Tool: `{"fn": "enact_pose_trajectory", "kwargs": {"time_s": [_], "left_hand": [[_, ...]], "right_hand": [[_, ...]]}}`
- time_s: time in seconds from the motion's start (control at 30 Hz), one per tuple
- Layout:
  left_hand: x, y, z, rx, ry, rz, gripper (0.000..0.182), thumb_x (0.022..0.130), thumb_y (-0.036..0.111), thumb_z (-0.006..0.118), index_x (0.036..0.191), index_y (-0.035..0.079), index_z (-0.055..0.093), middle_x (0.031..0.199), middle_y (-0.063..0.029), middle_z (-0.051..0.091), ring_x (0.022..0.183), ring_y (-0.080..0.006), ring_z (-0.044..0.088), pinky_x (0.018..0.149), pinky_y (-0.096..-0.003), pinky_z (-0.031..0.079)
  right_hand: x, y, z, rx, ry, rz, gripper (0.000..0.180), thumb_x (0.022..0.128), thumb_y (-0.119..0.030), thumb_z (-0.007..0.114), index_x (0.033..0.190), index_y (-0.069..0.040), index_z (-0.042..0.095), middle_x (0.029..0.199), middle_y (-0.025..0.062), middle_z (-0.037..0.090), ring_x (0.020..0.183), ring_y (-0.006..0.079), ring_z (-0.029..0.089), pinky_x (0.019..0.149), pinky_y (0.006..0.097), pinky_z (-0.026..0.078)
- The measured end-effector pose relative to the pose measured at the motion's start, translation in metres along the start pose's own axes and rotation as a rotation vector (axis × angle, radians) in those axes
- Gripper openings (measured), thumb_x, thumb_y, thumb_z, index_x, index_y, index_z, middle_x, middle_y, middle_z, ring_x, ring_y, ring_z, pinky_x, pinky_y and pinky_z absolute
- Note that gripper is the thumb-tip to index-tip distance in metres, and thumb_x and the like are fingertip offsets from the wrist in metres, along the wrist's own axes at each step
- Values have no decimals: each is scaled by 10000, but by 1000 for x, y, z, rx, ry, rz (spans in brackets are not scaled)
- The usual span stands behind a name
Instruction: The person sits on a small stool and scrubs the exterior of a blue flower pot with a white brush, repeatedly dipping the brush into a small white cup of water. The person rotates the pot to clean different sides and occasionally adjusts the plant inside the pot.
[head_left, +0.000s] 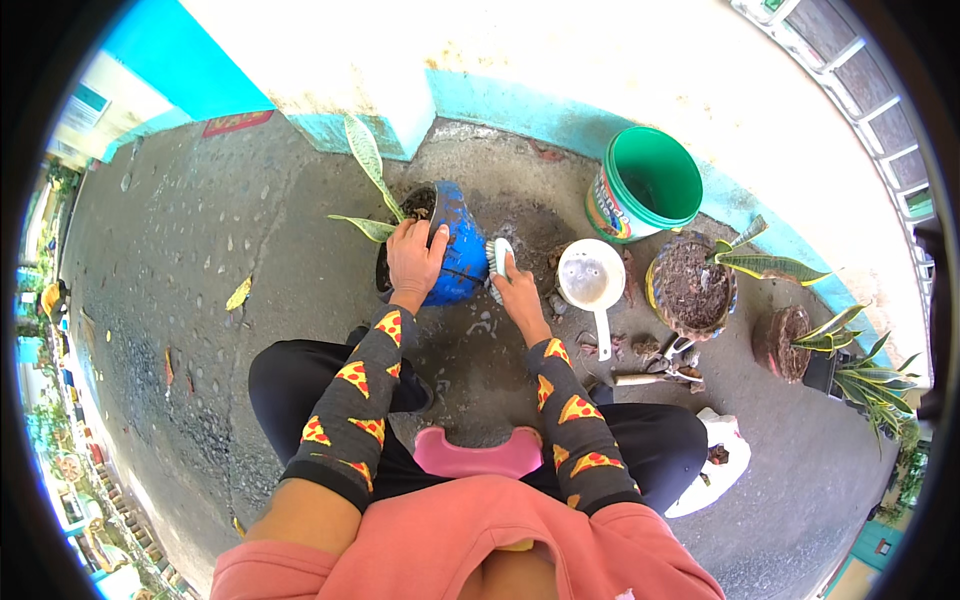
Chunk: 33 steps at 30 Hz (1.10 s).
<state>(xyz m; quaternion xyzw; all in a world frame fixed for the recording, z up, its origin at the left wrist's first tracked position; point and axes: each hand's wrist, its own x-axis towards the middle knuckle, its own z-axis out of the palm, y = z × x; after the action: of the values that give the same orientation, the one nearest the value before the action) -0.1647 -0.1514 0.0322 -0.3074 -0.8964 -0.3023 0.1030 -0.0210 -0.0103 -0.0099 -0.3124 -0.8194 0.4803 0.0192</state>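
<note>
A blue pot (463, 247) with worn, dirt-marked paint lies tilted on the wet ground, its mouth facing left. From the soil (420, 202) inside it grows a variegated snake plant (365, 154). My left hand (415, 259) grips the pot's rim, fingers over the edge. In my right hand (520, 296) is a white scrub brush (498, 259), its bristles turned toward the base of the pot. Whether the bristles touch the pot along their whole length is hard to tell.
Right of the brush stand a white dipper (591, 277), a green-lined bucket (652, 180) and a potted snake plant (691, 289). Hand tools (660, 371) lie below them. More plants (862, 379) line the painted wall (525, 97). A white bag (720, 465) and pink stool (478, 455) are close by.
</note>
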Motion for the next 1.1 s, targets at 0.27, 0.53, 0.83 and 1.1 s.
{"fn": "enact_pose_trajectory", "kwargs": {"time_s": [0.27,0.53,0.83,1.1], "left_hand": [[0,-2,3,-20,-22,-35,321,961,344,572,850,46,610,936,-139,693,1086,-375,590,922,-501,427],[-2,-7,-1,-13,4,6,308,962,329,566,849,46,615,935,-138,695,1072,-378,596,908,-504,436],[-2,-8,3,-6,9,4,303,962,323,567,859,43,616,944,-142,697,1077,-382,597,914,-499,436],[-3,-7,3,-18,8,20,292,962,315,571,862,44,616,951,-139,695,1083,-376,595,914,-494,437]], "right_hand": [[1,-34,16,250,56,-56,675,949,-400,589,1508,-63,417,1187,331,549,1165,435,531,1019,406,413],[-3,-11,1,104,8,40,703,928,-427,609,1500,-59,430,1162,399,553,1138,464,564,1008,435,439],[3,-19,7,134,6,-3,712,937,-400,606,1527,-68,384,1189,347,544,1146,455,563,1015,430,436],[10,-27,6,134,3,-75,714,941,-400,602,1520,-44,384,1180,331,560,1157,460,545,1007,430,435]]}}
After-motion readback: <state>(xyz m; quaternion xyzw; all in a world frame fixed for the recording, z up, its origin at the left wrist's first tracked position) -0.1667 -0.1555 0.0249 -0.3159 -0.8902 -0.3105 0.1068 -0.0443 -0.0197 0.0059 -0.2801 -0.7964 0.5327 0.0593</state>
